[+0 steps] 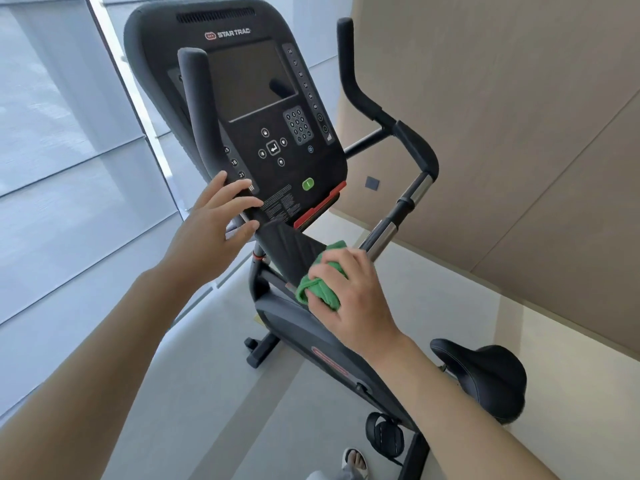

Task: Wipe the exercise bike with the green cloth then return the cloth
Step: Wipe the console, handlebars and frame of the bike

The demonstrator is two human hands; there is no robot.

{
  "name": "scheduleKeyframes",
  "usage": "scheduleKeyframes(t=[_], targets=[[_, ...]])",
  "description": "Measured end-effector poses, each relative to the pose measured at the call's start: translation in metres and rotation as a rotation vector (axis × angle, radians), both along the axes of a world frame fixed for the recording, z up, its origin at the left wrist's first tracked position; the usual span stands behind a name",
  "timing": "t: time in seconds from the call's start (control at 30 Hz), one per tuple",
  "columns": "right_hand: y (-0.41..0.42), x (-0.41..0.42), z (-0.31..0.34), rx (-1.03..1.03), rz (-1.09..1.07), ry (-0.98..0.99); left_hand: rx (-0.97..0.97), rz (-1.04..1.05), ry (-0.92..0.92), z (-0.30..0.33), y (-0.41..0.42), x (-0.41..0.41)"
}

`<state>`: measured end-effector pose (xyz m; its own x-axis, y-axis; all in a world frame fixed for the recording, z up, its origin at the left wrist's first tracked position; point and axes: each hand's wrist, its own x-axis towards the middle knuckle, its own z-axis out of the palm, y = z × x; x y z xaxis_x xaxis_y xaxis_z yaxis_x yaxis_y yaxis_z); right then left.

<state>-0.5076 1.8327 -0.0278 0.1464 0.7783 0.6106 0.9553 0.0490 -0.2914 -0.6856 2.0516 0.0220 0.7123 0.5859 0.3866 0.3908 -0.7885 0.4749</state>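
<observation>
Exercise bike [311, 327] fills the middle of the view, seen from above & behind the console. Biggest part up top is the console [249, 109], dark screen, keypad, green button near its lower edge. Handlebars next: left upright bar [199, 109] crosses in front of the console, right bar [381, 112] bends back w/ a chrome section lower down. Below the console a black ribbed neck cover [291, 251] slopes down to the frame shroud w/ a red logo. Saddle [485, 379] at lower right, one pedal [384, 434] under it. Grey floor under the bike, pale blinds to the left, beige wall panels to the right.

Left hand [211, 230]: fingers fairly straight & spread, laid on the lower end of the left bar by the console's bottom corner; thumb under. Looks like steadying, not a real clamp, so grip apart.

Right hand [349, 296]: fingers curled round the green cloth [318, 289], grip clamped on it. Cloth is bunched into a wad, pressed against the lower right edge of the neck cover, just above the shroud.

Progress, as a guess only: wiping is under way, at the neck cover. Can't tell from surfaces which parts are already clean, no visible streaks or wet marks. Prob. left: rest of the frame, saddle, maybe bars & console if not done. Return of the cloth not yet done; where it goes isn't in view.
</observation>
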Motion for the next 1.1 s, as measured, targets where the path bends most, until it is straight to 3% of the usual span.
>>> scheduleKeyframes(t=[0.2,0.37,0.47,0.7,1.1], targets=[[0.005,0.047,-0.003,-0.014,0.126,-0.008,0.007,0.061,0.048,0.002,-0.045,0.003],[0.030,0.074,0.018,-0.011,0.053,0.085,-0.004,-0.022,0.080,0.000,-0.063,0.013],[0.036,0.073,0.022,-0.082,0.031,0.127,-0.134,-0.067,-0.028,-0.006,-0.063,0.018],[0.066,0.049,0.034,-0.235,-0.153,0.226,-0.173,-0.049,-0.094,-0.013,-0.061,0.019],[0.024,0.024,0.025,-0.101,-0.191,0.139,-0.196,-0.040,-0.093,-0.012,-0.066,0.020]])
